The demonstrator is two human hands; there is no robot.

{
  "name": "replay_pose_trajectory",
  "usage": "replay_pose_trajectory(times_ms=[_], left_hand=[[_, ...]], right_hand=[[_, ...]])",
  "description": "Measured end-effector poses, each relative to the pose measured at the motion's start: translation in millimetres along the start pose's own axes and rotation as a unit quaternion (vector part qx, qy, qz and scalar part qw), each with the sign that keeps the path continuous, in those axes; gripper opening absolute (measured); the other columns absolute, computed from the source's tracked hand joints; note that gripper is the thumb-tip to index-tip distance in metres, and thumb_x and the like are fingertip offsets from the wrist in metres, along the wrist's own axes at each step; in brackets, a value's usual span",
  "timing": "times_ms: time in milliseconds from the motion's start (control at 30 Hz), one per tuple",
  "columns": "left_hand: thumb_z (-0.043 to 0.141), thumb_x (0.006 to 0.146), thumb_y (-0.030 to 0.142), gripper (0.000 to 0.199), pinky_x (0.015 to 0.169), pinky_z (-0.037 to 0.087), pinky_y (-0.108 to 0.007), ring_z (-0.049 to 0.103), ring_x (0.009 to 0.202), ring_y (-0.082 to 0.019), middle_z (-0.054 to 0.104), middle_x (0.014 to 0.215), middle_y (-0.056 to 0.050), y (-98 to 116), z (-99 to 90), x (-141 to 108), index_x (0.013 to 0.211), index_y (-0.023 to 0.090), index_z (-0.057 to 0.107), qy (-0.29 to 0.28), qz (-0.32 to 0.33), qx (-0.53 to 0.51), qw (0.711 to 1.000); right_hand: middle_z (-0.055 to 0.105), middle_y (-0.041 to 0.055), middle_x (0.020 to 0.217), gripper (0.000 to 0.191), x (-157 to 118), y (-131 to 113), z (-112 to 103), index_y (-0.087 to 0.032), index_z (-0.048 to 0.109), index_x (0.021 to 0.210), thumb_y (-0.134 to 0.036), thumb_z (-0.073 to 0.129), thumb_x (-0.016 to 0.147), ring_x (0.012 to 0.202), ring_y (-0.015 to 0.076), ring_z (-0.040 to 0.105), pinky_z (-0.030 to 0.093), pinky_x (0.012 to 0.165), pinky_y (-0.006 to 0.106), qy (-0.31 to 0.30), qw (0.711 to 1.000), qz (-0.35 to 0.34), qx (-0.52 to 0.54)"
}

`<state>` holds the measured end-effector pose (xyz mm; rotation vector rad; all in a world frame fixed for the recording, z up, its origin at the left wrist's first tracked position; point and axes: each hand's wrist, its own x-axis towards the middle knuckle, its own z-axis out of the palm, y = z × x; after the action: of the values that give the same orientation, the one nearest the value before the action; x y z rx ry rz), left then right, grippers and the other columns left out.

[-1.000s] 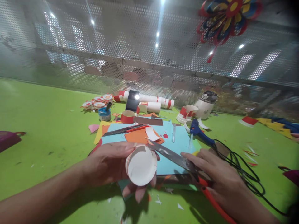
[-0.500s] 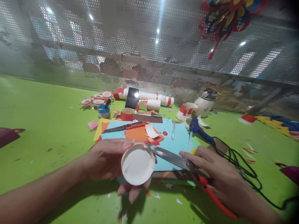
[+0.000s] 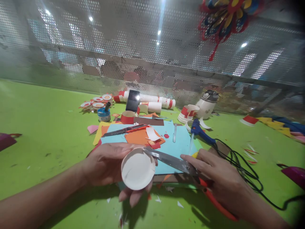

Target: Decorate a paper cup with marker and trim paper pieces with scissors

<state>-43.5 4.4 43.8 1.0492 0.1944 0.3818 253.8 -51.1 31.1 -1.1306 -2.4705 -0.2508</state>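
The left hand (image 3: 105, 163) grasps a round, smooth white paper cup (image 3: 138, 168) in front of a red paper scrap (image 3: 153, 145) (gold print, unreadably small). Steel-bladed scissors (image 3: 170, 160) meet the cup's rim, gripped by the right hand (image 3: 220, 175).

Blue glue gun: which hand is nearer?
Right. The right hand is just below the blue glue gun in view; the left hand is farther, down and left.

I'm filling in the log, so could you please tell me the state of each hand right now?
Left hand: closed around a shallow, round, white paper cup.
Right hand: closed on red-handled metal scissors.
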Motion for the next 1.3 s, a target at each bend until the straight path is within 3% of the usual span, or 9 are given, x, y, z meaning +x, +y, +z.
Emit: replay_pose_trajectory(times_ms=[167, 300, 467, 900, 1300], left_hand=[[0.046, 0.085, 0.039, 0.039, 0.045, 0.048, -0.015, 0.069, 0.058, -0.014, 0.073, 0.081, -0.008, -3.8, -2.2, 0.5, 0.103, 0.010, 0.064, 0.005, 0.020, -0.024, 0.999], [0.052, 0.086, 0.040, 0.043, 0.046, 0.051, -0.017, 0.070, 0.061, -0.017, 0.072, 0.086, -0.014, -5.5, -6.3, 1.0, 0.109, 0.006, 0.063, -0.035, 0.042, -0.050, 0.997], [0.051, 0.087, 0.041, 0.046, 0.039, 0.046, -0.016, 0.070, 0.061, -0.017, 0.071, 0.087, -0.012, -4.9, -5.9, 2.7, 0.118, 0.008, 0.061, -0.061, 0.058, -0.052, 0.995], [0.045, 0.087, 0.042, 0.042, 0.040, 0.050, -0.022, 0.068, 0.053, -0.019, 0.072, 0.085, -0.014, -4.2, -2.7, 1.9, 0.109, 0.011, 0.062, -0.055, 0.057, -0.053, 0.995], [0.043, 0.087, 0.042, 0.044, 0.040, 0.049, -0.023, 0.067, 0.049, -0.019, 0.071, 0.080, -0.013, -5.4, -1.8, 0.5, 0.109, 0.010, 0.062, -0.036, 0.043, -0.053, 0.997]], right_hand=[[0.048, 0.0010, 0.075, 0.044, 1.2, -2.0, -0.7, -0.019, 0.052, 0.128, -0.002, 0.042, 0.088, 0.062, 0.0145, 0.048, 0.035, 0.054, 0.025, 0.013, 1.000, -0.009, 0.000], [0.049, 0.0015, 0.074, 0.045, 1.4, -1.4, 0.7, -0.018, 0.053, 0.127, -0.001, 0.041, 0.087, 0.061, 0.0147, 0.049, 0.035, 0.053, 0.026, 0.023, 1.000, -0.014, 0.003], [0.051, 0.0018, 0.073, 0.043, 3.2, -3.0, 0.5, -0.018, 0.052, 0.126, 0.000, 0.041, 0.087, 0.060, 0.0146, 0.050, 0.034, 0.051, 0.025, 0.031, 0.999, -0.021, -0.007], [0.050, 0.0020, 0.072, 0.041, 0.8, -7.1, 0.6, -0.017, 0.052, 0.125, -0.001, 0.044, 0.087, 0.059, 0.0147, 0.049, 0.036, 0.052, 0.025, 0.039, 0.999, -0.018, -0.013], [0.047, 0.0025, 0.078, 0.051, -0.5, -0.7, -0.2, -0.019, 0.050, 0.131, 0.001, 0.041, 0.085, 0.063, 0.0140, 0.049, 0.039, 0.054, 0.024, 0.024, 1.000, -0.003, -0.010]])
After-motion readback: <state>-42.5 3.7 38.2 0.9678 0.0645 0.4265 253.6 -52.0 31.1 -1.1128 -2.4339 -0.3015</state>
